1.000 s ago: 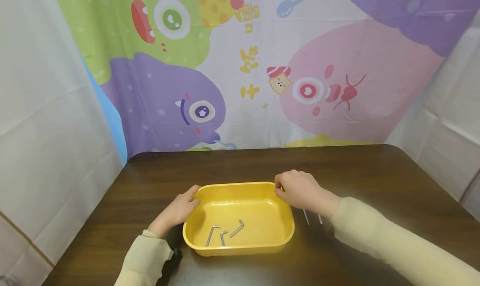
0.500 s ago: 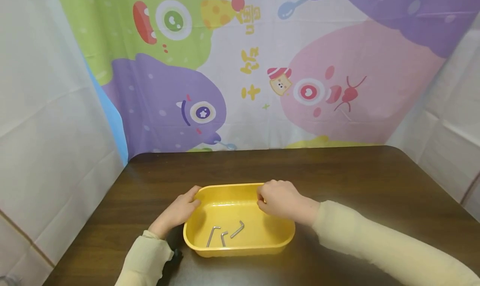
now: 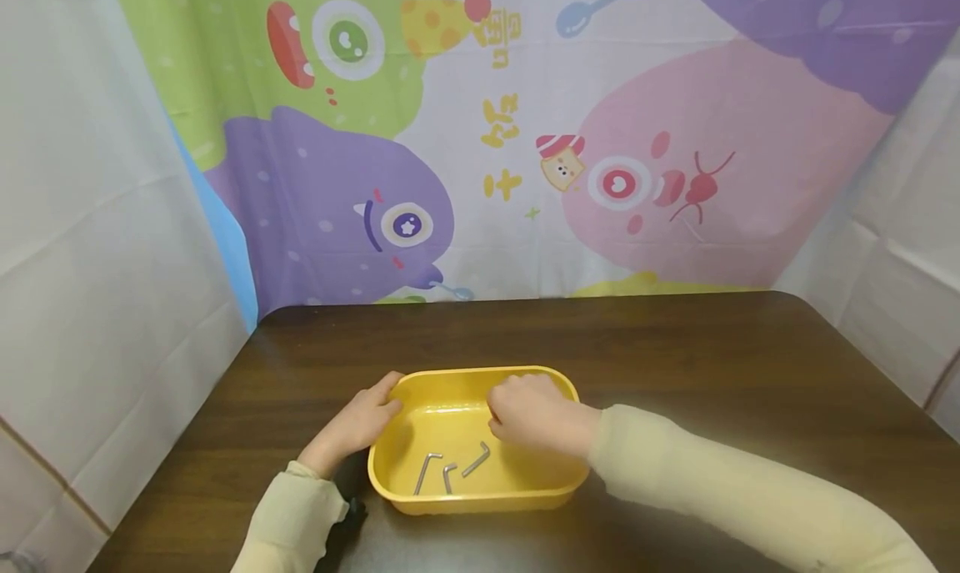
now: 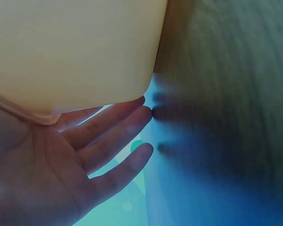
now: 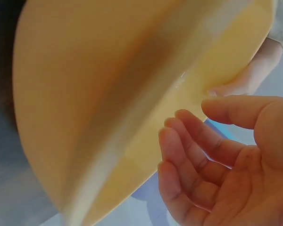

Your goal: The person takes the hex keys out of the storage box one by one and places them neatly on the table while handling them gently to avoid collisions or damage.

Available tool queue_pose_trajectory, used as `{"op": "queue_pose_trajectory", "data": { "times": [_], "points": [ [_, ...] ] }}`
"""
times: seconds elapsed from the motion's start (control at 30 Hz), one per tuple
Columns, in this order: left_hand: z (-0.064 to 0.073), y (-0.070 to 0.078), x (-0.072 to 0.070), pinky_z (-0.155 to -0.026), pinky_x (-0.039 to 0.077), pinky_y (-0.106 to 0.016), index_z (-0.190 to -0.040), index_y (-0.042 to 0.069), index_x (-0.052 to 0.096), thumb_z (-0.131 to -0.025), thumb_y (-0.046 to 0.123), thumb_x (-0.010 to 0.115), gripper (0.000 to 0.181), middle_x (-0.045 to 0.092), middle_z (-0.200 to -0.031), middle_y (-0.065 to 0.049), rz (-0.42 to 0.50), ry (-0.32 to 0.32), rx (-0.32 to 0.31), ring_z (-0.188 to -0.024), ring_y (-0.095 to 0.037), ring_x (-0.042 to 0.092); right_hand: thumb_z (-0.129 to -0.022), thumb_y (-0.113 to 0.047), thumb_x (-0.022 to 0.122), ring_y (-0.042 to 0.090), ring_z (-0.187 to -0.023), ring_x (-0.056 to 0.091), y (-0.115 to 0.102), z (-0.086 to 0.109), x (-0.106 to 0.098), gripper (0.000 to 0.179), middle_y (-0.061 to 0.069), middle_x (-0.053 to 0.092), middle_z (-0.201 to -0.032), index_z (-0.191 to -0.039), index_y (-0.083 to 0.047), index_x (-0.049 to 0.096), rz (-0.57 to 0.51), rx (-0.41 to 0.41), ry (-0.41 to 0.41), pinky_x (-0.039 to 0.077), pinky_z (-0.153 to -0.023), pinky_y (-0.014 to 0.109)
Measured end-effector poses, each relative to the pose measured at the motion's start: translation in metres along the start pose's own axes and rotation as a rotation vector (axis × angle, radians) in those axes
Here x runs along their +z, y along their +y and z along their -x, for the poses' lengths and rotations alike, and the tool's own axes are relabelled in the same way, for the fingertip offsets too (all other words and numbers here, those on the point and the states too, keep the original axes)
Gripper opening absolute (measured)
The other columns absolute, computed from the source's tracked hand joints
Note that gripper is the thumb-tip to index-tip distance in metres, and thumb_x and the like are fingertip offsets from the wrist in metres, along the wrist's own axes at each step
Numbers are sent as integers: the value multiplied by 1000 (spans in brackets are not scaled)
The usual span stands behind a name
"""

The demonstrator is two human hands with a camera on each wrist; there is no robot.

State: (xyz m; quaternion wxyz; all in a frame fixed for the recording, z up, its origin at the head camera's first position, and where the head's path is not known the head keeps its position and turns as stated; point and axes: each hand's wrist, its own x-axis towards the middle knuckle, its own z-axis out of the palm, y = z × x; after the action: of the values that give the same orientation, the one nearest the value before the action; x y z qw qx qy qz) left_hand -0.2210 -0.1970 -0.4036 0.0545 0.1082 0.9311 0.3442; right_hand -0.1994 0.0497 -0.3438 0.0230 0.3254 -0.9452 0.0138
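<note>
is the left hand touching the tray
Touching: the head view shows the left hand round the left end of the tray, its thumb over the rim.

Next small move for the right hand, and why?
I'd probably lower the right hand onto the rightmost hex key: it lies nearest, the loosely curled fingers show nothing between them, and the left hand holds the yellow tray.
</note>
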Motion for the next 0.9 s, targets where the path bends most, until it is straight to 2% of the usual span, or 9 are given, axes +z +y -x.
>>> {"op": "queue_pose_trajectory", "data": {
  "times": [0.13, 0.3, 0.5, 0.9],
  "points": [
    [-1, 1, 0, -68, 46, -32, -123, 8, 45, -91, 10, 41, 33, 58, -109, -14, 2, -7, -2, -80, -19, 56, -82, -21, 59, 13, -50, 39, -4, -6, 2, 27, -2, 43, -54, -57, -14, 49, 39, 12, -48, 34, -43, 29],
    [-1, 2, -2, -68, 46, -31, -124, 8, 44, -91, 11, 41, 33, 59, -109, -13, 0, -11, -5, -78, -18, 56, -80, -25, 61, 14, -55, 45, -11, -12, 7, 20, -1, 49, -60, -65, -14, 54, 93, 27, -131, 38, -49, 30],
    [-2, 1, -2, -69, 47, -32, -125, 7, 43, -92, 12, 40, 33, 58, -111, -14, 3, -25, -7, -80, -18, 56, -82, -30, 59, 15, -56, 47, -17, -15, 20, 22, 1, 52, -63, -69, -12, 58, 159, 31, -167, 41, -51, 32],
    [-1, -1, -1, -73, 47, -35, -125, 7, 44, -91, 11, 41, 34, 57, -113, -16, -7, -19, 0, -84, -21, 56, -82, -36, 59, 17, -55, 51, -14, -12, 45, 28, 2, 56, -63, -68, -11, 58, 157, 24, -94, 39, -48, 33]
  ]
}}
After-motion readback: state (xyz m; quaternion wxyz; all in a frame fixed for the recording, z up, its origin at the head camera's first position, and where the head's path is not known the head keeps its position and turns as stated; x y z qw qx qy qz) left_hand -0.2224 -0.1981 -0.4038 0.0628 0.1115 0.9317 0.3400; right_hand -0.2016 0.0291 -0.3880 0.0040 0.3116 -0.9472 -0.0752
